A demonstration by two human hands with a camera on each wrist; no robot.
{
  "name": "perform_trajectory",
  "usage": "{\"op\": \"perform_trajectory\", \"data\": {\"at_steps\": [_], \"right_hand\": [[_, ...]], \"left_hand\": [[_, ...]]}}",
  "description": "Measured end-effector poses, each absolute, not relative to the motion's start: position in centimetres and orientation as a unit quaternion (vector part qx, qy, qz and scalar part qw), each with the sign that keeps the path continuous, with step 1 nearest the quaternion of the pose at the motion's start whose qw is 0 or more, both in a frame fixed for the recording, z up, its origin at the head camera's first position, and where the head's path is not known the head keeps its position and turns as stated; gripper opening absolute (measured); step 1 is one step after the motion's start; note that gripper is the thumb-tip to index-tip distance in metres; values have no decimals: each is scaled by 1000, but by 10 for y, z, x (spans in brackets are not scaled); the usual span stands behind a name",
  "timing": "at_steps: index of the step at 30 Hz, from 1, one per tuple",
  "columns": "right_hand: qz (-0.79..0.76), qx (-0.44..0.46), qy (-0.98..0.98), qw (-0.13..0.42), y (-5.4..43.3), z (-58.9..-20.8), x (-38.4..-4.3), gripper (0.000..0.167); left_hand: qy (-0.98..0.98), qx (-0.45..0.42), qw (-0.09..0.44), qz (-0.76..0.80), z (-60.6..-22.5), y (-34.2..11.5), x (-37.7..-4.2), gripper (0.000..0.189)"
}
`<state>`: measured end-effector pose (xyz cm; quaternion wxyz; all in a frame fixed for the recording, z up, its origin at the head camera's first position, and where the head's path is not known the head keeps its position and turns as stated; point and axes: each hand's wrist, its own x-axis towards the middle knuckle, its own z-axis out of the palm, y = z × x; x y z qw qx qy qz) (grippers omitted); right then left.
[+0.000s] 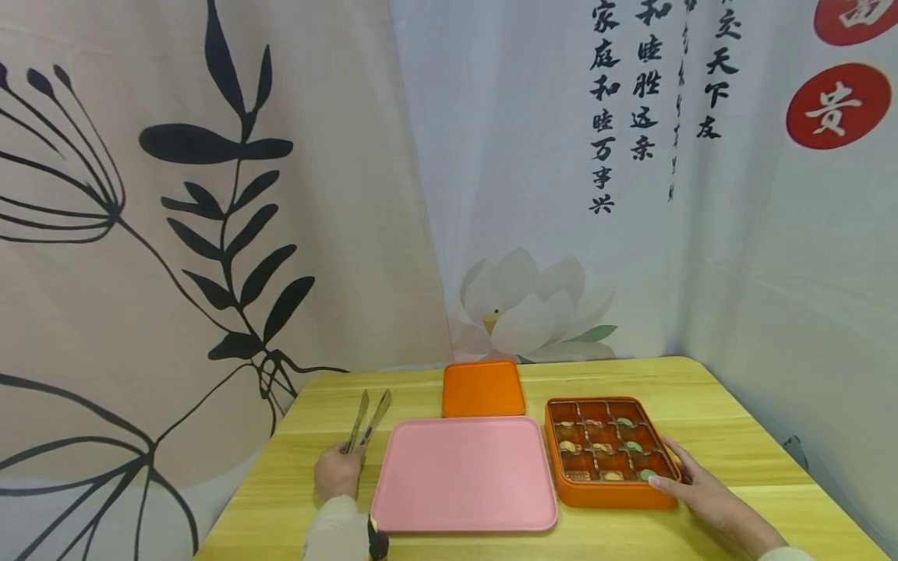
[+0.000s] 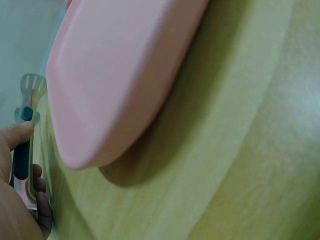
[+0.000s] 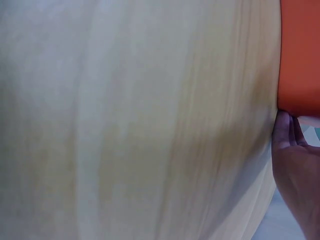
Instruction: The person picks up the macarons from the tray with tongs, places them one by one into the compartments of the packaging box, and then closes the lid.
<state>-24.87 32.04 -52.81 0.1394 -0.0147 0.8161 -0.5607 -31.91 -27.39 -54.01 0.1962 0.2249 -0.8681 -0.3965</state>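
Note:
My left hand (image 1: 338,473) grips a pair of tongs (image 1: 376,418) by the handles, left of the pink tray (image 1: 464,475). The tongs point away from me with their arms spread apart. In the left wrist view their slotted tip and dark handle grip (image 2: 21,161) show beside the tray's corner. My right hand (image 1: 712,499) holds the near right corner of an orange box (image 1: 617,496), thumb at the near rim and fingers along the right side. Inside the box, a clear divided insert bears small yellow and green pieces in its compartments.
A flat orange lid or tray (image 1: 482,389) lies behind the pink tray, near the back edge of the wooden table (image 1: 744,436). Printed curtains (image 1: 351,195) hang behind the table and at both sides.

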Motion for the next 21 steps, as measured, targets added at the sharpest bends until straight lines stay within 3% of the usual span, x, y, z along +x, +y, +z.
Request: {"op": "perform_trajectory", "data": {"at_steps": [10, 21], "right_hand": [[-557, -30, 822, 115, 320, -529, -247, 90], [-558, -20, 820, 128, 319, -526, -246, 90]], "left_hand": [[-878, 237, 187, -371, -544, -274, -321, 35], [-888, 245, 181, -345, -531, -273, -323, 45]]}}
